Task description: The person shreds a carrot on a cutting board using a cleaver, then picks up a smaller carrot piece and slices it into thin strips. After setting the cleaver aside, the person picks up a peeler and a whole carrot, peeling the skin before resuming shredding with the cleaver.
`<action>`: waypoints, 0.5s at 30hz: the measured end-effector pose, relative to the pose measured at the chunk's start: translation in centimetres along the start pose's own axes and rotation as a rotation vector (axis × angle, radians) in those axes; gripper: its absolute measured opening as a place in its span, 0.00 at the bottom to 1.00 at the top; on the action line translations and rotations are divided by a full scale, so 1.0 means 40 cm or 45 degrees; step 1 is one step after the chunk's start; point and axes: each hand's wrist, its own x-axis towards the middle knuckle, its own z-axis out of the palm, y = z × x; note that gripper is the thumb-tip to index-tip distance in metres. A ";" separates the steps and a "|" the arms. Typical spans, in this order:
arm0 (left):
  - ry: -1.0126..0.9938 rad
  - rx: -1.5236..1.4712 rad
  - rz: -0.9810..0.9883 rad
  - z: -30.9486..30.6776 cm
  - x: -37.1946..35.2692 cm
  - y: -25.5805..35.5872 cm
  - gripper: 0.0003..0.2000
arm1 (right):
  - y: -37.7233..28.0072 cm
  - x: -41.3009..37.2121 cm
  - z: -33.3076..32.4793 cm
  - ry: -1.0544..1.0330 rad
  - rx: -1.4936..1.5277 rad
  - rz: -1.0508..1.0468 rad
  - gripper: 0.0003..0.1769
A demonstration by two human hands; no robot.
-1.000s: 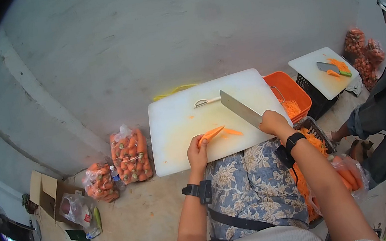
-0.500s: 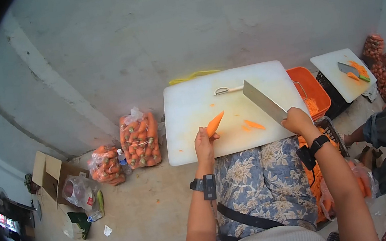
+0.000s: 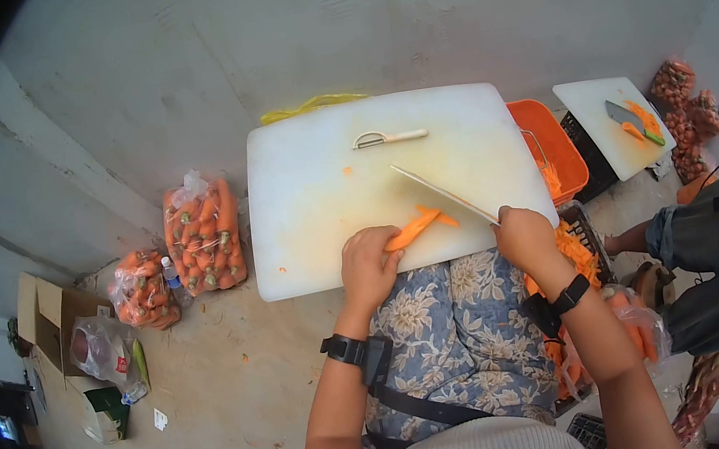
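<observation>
My left hand [image 3: 370,265] grips a peeled carrot [image 3: 412,231] low over the front part of a white cutting board [image 3: 299,192]. A slice of carrot [image 3: 446,220] overlaps its tip in view. In my right hand [image 3: 525,242] is the handle of a cleaver [image 3: 443,194]. Its blade appears nearly edge-on and slants up and left across the board, just right of the carrot. A peeler [image 3: 391,137] with a pale handle lies towards the far side of the board.
An orange basket [image 3: 550,149] stands right of the board, above a crate [image 3: 602,262] of carrot pieces. Further right, a second board [image 3: 587,130] bears a knife [image 3: 633,123]. Bags of carrots [image 3: 203,234] stand left. A person's leg [image 3: 700,234] is close by on the right.
My left hand has brought the raised carrot down to the board. The cleaver's blade has turned from broadside to nearly edge-on. The whole view has shifted slightly.
</observation>
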 end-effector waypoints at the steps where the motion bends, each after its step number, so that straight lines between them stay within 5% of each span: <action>1: -0.008 -0.007 -0.021 -0.003 -0.001 -0.001 0.13 | -0.002 -0.004 0.011 0.016 -0.030 -0.012 0.09; 8: 0.049 -0.055 -0.054 -0.014 -0.004 0.027 0.11 | 0.030 -0.043 -0.021 0.091 0.054 -0.157 0.05; 15: 0.057 -0.119 -0.007 0.010 -0.009 0.046 0.07 | 0.055 -0.065 -0.028 0.208 0.254 -0.221 0.14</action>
